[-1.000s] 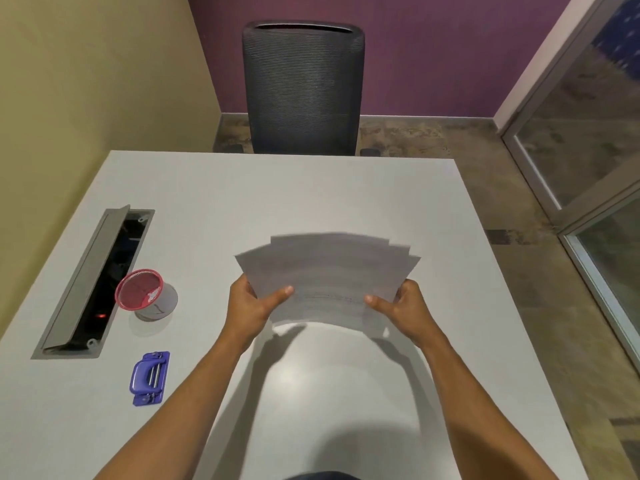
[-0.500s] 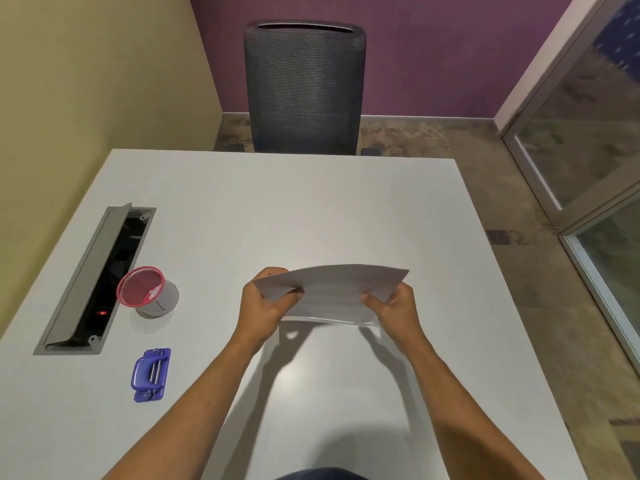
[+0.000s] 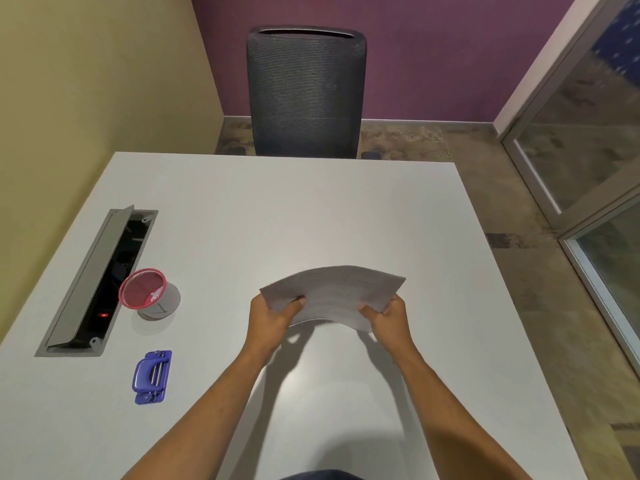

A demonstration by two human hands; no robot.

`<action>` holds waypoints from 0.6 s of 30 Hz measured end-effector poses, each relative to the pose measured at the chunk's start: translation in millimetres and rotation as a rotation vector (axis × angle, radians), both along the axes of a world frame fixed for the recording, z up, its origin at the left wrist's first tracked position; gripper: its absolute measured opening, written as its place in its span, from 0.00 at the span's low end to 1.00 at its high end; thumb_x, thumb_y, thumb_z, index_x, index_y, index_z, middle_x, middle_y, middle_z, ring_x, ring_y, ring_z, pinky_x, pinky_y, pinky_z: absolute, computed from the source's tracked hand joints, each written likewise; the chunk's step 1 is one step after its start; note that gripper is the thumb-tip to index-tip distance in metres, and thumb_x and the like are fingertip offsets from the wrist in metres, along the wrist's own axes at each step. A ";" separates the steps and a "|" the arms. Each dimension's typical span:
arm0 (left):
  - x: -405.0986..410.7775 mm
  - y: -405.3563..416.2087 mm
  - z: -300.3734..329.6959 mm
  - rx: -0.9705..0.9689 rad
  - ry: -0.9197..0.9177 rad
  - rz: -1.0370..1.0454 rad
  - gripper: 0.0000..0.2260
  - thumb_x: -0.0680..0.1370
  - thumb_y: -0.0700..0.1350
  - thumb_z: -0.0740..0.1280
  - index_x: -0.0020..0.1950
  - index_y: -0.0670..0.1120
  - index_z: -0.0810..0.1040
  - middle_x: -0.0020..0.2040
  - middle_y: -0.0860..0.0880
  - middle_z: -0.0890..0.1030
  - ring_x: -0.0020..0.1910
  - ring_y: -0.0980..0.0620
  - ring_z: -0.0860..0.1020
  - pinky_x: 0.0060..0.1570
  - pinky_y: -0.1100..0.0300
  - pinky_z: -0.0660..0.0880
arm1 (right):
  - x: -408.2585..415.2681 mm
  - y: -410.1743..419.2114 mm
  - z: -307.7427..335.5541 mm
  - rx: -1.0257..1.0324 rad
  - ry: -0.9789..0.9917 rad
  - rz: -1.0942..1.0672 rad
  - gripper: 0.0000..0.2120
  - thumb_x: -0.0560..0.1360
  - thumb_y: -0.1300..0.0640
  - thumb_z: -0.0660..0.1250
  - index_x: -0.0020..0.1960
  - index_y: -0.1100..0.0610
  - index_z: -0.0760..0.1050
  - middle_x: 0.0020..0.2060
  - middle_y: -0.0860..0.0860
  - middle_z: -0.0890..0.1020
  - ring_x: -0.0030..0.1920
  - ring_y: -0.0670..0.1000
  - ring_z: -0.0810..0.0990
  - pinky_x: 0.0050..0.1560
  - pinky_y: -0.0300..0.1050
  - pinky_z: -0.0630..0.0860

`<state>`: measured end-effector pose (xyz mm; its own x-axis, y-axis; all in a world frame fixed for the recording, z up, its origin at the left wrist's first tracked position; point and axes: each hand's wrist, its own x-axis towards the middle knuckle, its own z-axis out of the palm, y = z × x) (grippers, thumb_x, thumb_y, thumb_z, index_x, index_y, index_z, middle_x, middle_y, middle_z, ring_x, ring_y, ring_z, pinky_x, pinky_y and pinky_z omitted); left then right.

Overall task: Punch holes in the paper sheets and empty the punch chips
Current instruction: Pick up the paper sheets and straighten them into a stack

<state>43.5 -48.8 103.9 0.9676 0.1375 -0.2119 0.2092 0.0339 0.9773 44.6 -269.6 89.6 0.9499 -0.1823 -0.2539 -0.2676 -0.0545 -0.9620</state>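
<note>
A squared-up stack of white paper sheets (image 3: 334, 294) bows upward above the middle of the white table (image 3: 277, 209). My left hand (image 3: 273, 320) grips its left edge, thumb on top. My right hand (image 3: 389, 318) grips its right edge the same way. A small purple hole punch (image 3: 152, 375) lies flat on the table to the front left, well apart from both hands. Behind it stands a round red mesh container (image 3: 143, 289) on a grey base.
An open cable hatch (image 3: 100, 282) with a raised grey lid is set into the table's left side. A dark mesh office chair (image 3: 306, 91) stands at the far edge. Yellow wall on the left, glass partition (image 3: 595, 161) on the right.
The sheets were fanned out and held upright; now they are gathered into one even stack, tilted flatter and lower. Both hands have kept their grip and moved slightly closer together.
</note>
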 end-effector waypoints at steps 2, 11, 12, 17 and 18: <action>1.0 0.6 3.9 -0.044 -0.006 0.017 0.10 0.71 0.41 0.77 0.49 0.53 0.83 0.46 0.55 0.86 0.47 0.56 0.84 0.44 0.68 0.78 | -0.1 -3.7 -1.0 0.000 -0.039 -0.001 0.21 0.71 0.71 0.71 0.57 0.51 0.75 0.52 0.48 0.83 0.51 0.43 0.82 0.48 0.30 0.75; 1.2 -11.1 18.3 -0.384 -0.026 0.028 0.18 0.70 0.40 0.74 0.59 0.49 0.80 0.57 0.44 0.83 0.56 0.43 0.81 0.53 0.46 0.79 | -35.6 -22.1 -39.1 0.537 0.242 -0.295 0.37 0.74 0.69 0.68 0.77 0.55 0.57 0.71 0.54 0.73 0.68 0.55 0.73 0.65 0.50 0.69; 0.2 -12.9 17.6 -0.432 -0.024 0.003 0.19 0.70 0.39 0.73 0.60 0.49 0.79 0.58 0.43 0.83 0.56 0.43 0.81 0.52 0.46 0.79 | -37.9 -23.0 -39.3 0.621 0.226 -0.240 0.32 0.74 0.69 0.66 0.76 0.57 0.62 0.69 0.56 0.75 0.66 0.55 0.74 0.63 0.49 0.70; -6.2 -18.9 10.1 -0.587 -0.012 -0.043 0.23 0.72 0.37 0.72 0.66 0.46 0.75 0.63 0.41 0.80 0.62 0.40 0.79 0.56 0.46 0.78 | -35.0 -29.1 -34.7 0.723 0.141 -0.201 0.14 0.77 0.71 0.60 0.60 0.61 0.72 0.54 0.56 0.84 0.59 0.57 0.78 0.64 0.53 0.74; -7.4 -18.8 8.6 -0.590 -0.004 -0.036 0.23 0.72 0.37 0.73 0.66 0.46 0.75 0.63 0.41 0.80 0.62 0.40 0.79 0.55 0.48 0.78 | -33.3 -31.6 -33.3 0.723 0.133 -0.218 0.12 0.78 0.71 0.59 0.57 0.61 0.72 0.52 0.55 0.85 0.57 0.56 0.80 0.60 0.51 0.77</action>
